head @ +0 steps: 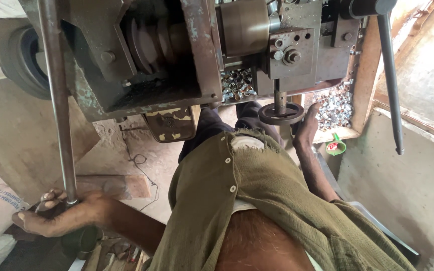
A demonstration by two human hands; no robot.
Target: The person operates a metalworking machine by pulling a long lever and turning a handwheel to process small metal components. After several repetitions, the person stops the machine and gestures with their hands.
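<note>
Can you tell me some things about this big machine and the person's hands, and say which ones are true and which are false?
1. The left hand grips the long metal rod. True.
2. The right hand holds a green cup. False: it reaches beside the small black handwheel; the green scoop lies apart.
3. Small shiny metal rings are piled in the wooden tray. True.
4. The person's shirt is bright red. False: it is olive green.
</note>
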